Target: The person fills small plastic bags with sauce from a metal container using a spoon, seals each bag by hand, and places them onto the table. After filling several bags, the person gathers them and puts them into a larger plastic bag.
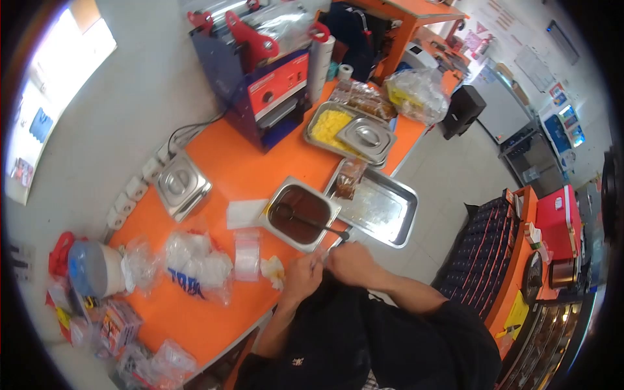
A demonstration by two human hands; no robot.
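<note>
Both hands are close together at the table's front edge. My left hand (303, 275) is closed, its fingertips pinching something small and pale, perhaps clear plastic. Beside it my right hand (351, 262) is curled, and what it grips is too small to make out. Just beyond them stands a steel pan of dark red-brown sauce (301, 203) with a black ladle (312, 223) resting in it, its handle end over the rim near my right hand. A stack of clear bags (247, 256) and a crumpled pale glove or wrap (273, 272) lie left of my hands.
Behind the sauce are a steel tray (404, 224) with a brown packet (348, 179), a yellow food pan (329, 127) and a sealing machine (260, 84). Further left are a lidded pan (181, 186), plastic bags (195, 260) and a bucket (97, 268).
</note>
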